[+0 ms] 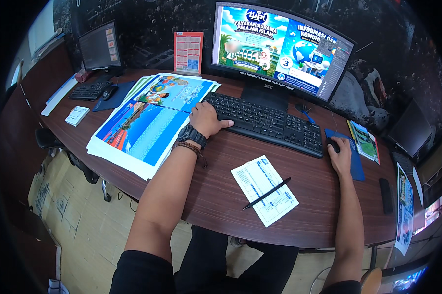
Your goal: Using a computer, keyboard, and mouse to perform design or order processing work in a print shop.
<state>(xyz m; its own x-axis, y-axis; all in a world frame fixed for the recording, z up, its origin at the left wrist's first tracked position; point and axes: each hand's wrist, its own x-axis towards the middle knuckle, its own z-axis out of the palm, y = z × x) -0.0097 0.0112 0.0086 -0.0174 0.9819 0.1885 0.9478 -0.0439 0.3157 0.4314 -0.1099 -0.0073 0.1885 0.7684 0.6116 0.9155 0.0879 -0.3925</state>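
My left hand (pixel 207 120) lies over the left end of a black keyboard (pixel 265 122), fingers on the keys and thumb stretched out; it holds nothing. A black watch and a beaded bracelet are on that wrist. With my right hand (pixel 342 157) I grip a black computer mouse (pixel 333 145), partly hidden under the fingers, on a blue mouse pad (pixel 356 169). Behind the keyboard stands a large monitor (pixel 280 54) with two colourful poster designs on its screen. A printed paper pad (pixel 267 191) lies in front of the keyboard, with a black pen (pixel 266 194) across it.
Large colour prints (pixel 147 125) are stacked by my left forearm. A second monitor (pixel 99 46), another keyboard (pixel 90 89) and a mouse (pixel 109 92) stand at the far left. A red-framed card (pixel 188 51) leans at the back. Booklets (pixel 364 139) and a dark slim object (pixel 386 196) lie at right.
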